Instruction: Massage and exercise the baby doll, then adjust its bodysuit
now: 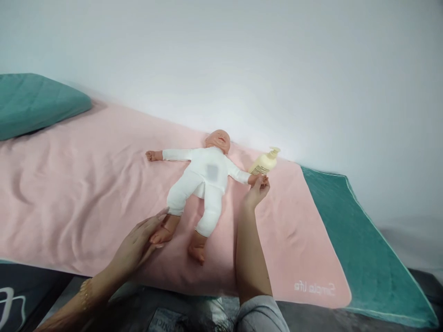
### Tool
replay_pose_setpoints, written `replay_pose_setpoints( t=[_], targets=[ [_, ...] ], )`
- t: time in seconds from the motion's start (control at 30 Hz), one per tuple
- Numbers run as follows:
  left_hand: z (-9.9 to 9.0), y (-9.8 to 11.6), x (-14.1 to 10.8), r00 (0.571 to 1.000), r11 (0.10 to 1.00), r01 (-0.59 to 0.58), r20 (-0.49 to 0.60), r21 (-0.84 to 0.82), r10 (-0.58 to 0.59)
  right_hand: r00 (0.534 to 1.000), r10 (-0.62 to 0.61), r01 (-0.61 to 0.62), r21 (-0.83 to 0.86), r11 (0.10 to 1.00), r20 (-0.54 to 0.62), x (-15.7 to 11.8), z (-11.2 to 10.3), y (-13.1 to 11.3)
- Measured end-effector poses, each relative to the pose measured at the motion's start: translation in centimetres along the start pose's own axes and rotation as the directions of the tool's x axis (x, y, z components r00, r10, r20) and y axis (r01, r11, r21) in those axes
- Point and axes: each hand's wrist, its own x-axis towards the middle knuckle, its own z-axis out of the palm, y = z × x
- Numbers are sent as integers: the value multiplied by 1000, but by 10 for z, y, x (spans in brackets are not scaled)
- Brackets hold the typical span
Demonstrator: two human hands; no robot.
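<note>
A baby doll (212,173) in a white cloth body lies on its back on a pink blanket (86,193), arms spread and head toward the wall. My right hand (256,191) has its fingers closed around the doll's hand on the right. Just behind that grip, a pale yellow pump bottle (263,163) leans at a tilt. At the doll's left-side foot, my left hand (143,237) rests with fingers stretched out along the ankle, touching it without wrapping round it.
A green pillow (41,103) lies at the far left against the white wall (221,60). Green fabric (356,230) shows beyond the blanket's right edge. Dark surfaces (31,295) lie along the near edge.
</note>
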Motion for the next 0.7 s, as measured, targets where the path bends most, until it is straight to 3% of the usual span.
replay_pose_setpoints(
  t=[0.1, 0.2, 0.27, 0.37, 0.43, 0.5, 0.57, 0.7],
  targets=[
    [-1, 5, 11, 999, 999, -2, -46, -38, 0, 967, -205, 215, -51, 975, 154, -20, 10, -12],
    [-4, 14, 30, 994, 996, -49, -98, -80, 41, 881, -312, 349, -44, 936, 356, -38, 15, -18],
    [-6, 21, 48, 988, 991, -99, -132, -95, 86, 788, -362, 448, -60, 892, 499, -46, 15, -18],
    [-9, 31, 79, 975, 983, -146, -186, -110, 124, 598, -422, 607, -41, 794, 682, -52, 14, -17],
    [-11, 35, 98, 974, 985, -132, -202, -113, 107, 470, -426, 675, -4, 738, 773, -53, 13, -16],
    [-12, 38, 113, 974, 986, -106, -215, -125, 78, 379, -396, 707, 14, 707, 837, -52, 14, -16],
    [-12, 37, 123, 969, 986, -66, -246, -155, 26, 352, -373, 718, 8, 696, 858, -52, 14, -16],
    [-8, 35, 133, 928, 963, -1, -359, -271, -100, 362, -370, 732, -15, 681, 856, -50, 14, -16]
  ],
)
